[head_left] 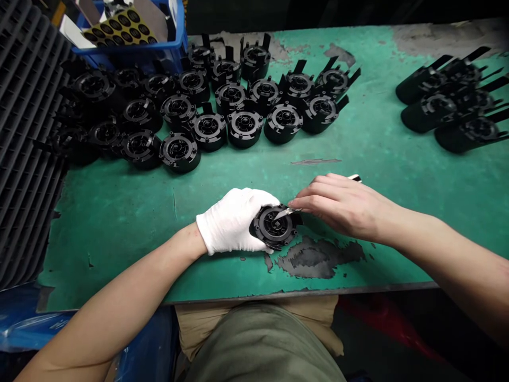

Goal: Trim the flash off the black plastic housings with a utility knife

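Note:
My left hand, in a white glove, is wrapped round a round black plastic housing above the front of the green table. The housing's ribbed, open face is turned up toward me. Bare and closed, my right hand grips a craft knife with a pale handle whose end shows behind the knuckles. The knife's blade points left over the inside of the housing; whether its tip touches the plastic I cannot tell. My left fingers hide the housing's left side.
Several similar black housings stand grouped across the back left of the green table. More housings sit at the right. Behind the left group is a blue bin with a sheet of round stickers. Grey slatted racks border the left.

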Demonstrator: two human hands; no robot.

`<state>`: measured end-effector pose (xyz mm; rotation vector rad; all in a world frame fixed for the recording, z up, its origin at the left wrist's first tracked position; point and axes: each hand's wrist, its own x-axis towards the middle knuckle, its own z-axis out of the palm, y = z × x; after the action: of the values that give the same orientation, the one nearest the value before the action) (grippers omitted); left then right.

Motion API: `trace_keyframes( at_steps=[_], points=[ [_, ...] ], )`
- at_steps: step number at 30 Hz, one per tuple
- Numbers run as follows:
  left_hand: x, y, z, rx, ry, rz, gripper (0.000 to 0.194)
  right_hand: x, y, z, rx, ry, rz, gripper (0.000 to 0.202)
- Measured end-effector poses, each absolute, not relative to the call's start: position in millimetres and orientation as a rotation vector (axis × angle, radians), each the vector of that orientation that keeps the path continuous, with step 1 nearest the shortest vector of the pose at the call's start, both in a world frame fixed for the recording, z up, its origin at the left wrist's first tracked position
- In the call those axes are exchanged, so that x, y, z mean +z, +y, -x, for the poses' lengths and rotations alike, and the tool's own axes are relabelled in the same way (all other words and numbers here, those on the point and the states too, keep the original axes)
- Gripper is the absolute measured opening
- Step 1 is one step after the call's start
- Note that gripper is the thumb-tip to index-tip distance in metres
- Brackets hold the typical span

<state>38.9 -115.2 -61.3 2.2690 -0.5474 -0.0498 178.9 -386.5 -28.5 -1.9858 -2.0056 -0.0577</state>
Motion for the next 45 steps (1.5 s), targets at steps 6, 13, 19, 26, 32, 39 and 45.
trace_keyframes(
  at_steps=[6, 13, 19, 26, 32, 39, 45],
  points=[
    [-58.2, -116.9, -39.7, -0.09, -0.522, -2.275, 0.062, -24.7, -384.5, -181.2, -0.034, -2.054, 2.024, 0.033],
    [-59.0, -116.8, -39.6, -0.066, -0.533, -2.266, 0.061, -17.3, -383.9, -182.0, -0.021, -2.112, 2.03, 0.036],
    [-61.8, -116.2, -38.1, -0.057, -0.525, -2.272, 0.063, -18.9, -385.4, -184.5, 0.009, -2.109, 2.019, 0.036],
    [-64.3, -114.1, -37.9, 0.006, -0.575, -2.285, 0.065, -14.7, -384.1, -187.6, 0.068, -2.106, 1.995, 0.041],
    [-64.2, -114.6, -38.5, -0.019, -0.563, -2.285, 0.065, -7.9, -382.8, -187.8, 0.074, -2.135, 2.0, 0.043],
    [-63.9, -114.4, -38.3, 0.007, -0.562, -2.275, 0.064, -5.1, -384.3, -189.3, 0.061, -2.182, 2.012, 0.041],
    [-64.7, -114.3, -38.3, -0.031, -0.569, -2.278, 0.067, -1.5, -384.6, -195.6, 0.045, -2.25, 1.992, 0.04]
  ],
)
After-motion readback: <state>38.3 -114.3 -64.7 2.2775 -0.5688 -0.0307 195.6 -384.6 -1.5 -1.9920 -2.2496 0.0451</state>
